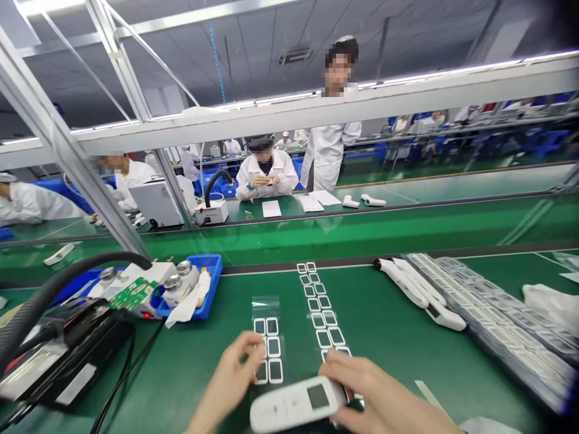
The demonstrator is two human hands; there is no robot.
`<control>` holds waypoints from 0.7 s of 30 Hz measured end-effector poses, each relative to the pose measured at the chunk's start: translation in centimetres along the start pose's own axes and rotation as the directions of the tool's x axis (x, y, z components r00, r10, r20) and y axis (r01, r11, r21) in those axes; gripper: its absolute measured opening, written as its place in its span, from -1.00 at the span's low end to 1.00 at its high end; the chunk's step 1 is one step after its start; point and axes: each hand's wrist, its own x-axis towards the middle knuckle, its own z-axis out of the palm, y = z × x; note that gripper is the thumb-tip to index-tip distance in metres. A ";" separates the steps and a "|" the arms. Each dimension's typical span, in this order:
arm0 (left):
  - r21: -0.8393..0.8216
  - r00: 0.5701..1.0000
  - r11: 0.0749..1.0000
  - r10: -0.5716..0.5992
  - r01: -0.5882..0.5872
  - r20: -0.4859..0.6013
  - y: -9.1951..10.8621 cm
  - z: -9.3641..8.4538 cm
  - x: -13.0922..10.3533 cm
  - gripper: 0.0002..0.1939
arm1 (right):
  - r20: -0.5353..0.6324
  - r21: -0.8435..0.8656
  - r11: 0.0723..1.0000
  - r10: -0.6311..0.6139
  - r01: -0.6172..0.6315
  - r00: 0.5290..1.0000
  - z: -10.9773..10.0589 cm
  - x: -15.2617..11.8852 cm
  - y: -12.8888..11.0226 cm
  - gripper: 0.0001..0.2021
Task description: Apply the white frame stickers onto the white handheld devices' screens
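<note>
My right hand [362, 383] grips the end of a white handheld device [289, 407] with a small grey screen [318, 396], near the bottom of the view. The device lies almost level, its screen facing up. My left hand [237, 367] is to its upper left, thumb and forefinger curled together over the left column of a clear sheet of white rounded frames [274, 348]. Whatever is between those fingertips is too small to tell. Past my right hand runs a longer strip of similar white frames [318, 295], its near end partly covered by the fingers.
On the right, white handheld devices [416, 289] lie beside long stacked sheets of frames [497, 313]. A blue tray [210, 295] with metal-topped bottles stands left, near a black machine [76, 355] with cables. Co-workers in white sit and stand beyond the metal frame [271, 123].
</note>
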 end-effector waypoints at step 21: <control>-0.328 0.987 0.944 -0.071 0.020 -0.143 -2.7 -1.4 11.6 -0.44 | -0.492 -0.140 0.511 0.707 -0.848 0.507 -8.5 17.5 28.1 -0.68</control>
